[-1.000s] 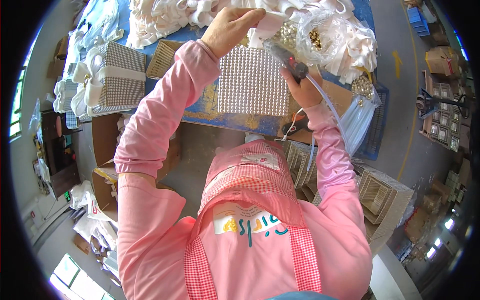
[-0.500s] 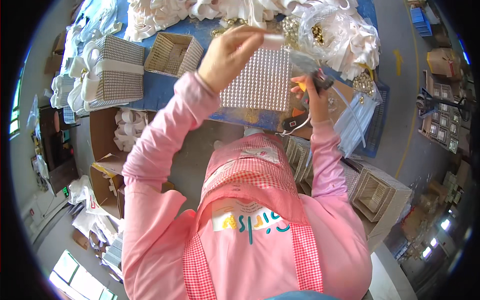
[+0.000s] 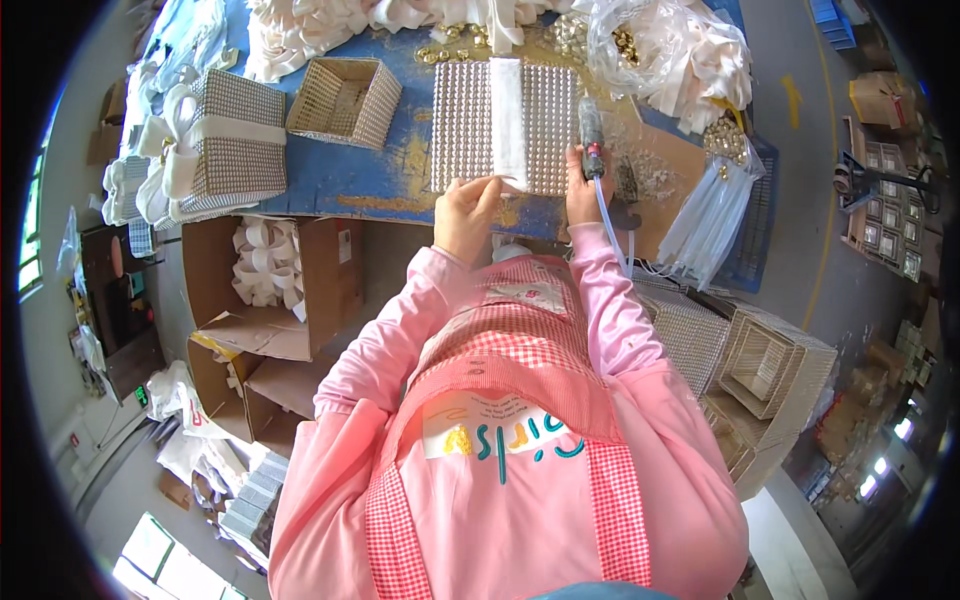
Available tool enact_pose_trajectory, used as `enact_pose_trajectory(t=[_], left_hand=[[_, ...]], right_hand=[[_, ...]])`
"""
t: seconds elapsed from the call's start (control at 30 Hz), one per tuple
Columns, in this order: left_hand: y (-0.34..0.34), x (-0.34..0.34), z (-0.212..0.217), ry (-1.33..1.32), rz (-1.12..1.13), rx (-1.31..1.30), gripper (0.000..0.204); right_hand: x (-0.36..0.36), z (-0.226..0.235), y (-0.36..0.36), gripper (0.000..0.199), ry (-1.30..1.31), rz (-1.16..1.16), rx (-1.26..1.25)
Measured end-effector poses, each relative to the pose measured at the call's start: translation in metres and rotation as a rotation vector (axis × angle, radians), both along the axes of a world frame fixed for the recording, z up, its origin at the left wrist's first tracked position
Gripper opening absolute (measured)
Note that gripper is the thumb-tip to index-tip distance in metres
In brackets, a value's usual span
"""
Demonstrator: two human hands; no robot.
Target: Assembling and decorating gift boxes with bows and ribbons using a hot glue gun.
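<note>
In front of me on the blue table stands a box [image 3: 463, 125] covered in rows of pearly beads, with a white ribbon [image 3: 508, 120] lying across its face from far to near edge. My left hand [image 3: 466, 215] is closed at the box's near edge, thumb and forefinger pinching the ribbon's near end. Just off the box's right side, my right hand [image 3: 582, 190] is wrapped round a glue gun [image 3: 592, 135], its nozzle pointing away from me and a pale glue stick trailing from its back toward me. The right fingers are partly hidden behind the glue gun.
Left of the box are an open beaded box [image 3: 345, 105] and a beaded box with a white bow [image 3: 235, 135]. White ribbon bows [image 3: 310, 35] and gold bells [image 3: 450, 52] lie at the back. Glue sticks [image 3: 705, 235] and cardboard [image 3: 660, 160] lie at right; stacked boxes [image 3: 765, 370] stand below.
My left hand has come down from above the box to its near edge, and the ribbon now lies flat across the box. The glue gun in my right hand has swung to point away from me.
</note>
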State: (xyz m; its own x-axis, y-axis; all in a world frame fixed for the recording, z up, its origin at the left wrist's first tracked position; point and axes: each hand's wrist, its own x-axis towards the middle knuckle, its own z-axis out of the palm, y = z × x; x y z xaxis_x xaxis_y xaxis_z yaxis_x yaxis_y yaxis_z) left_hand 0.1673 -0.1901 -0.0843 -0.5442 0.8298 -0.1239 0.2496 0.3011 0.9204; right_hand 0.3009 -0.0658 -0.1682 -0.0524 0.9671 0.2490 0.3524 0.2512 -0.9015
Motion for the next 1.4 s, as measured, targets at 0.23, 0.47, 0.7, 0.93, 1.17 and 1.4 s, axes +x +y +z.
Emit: enact_pose_trajectory(t=[0.23, 0.47, 0.7, 0.93, 1.17, 1.4], left_hand=[[-0.003, 0.006, -0.017, -0.182, 0.118, 0.015, 0.018], [-0.01, 0.007, -0.028, 0.002, 0.017, 0.17, 0.016], [-0.018, 0.017, -0.012, -0.067, -0.028, 0.012, 0.016], [-0.02, 0.021, -0.029, -0.287, 0.051, -0.038, 0.021], [-0.021, 0.027, -0.048, -0.199, 0.096, -0.05, 0.025], [-0.01, 0.032, -0.063, -0.881, 0.353, -0.123, 0.032]], right_hand=[[0.003, -0.005, -0.002, 0.031, -0.08, -0.012, 0.002], [0.002, 0.006, -0.004, 0.029, -0.069, 0.011, -0.094], [0.0, 0.006, -0.002, 0.03, -0.015, 0.038, -0.062], [0.003, 0.004, -0.002, 0.03, -0.098, 0.023, -0.034], [0.0, 0.016, -0.008, 0.028, 0.022, 0.002, -0.171], [0.001, 0.014, -0.008, 0.028, 0.036, 0.014, -0.157]])
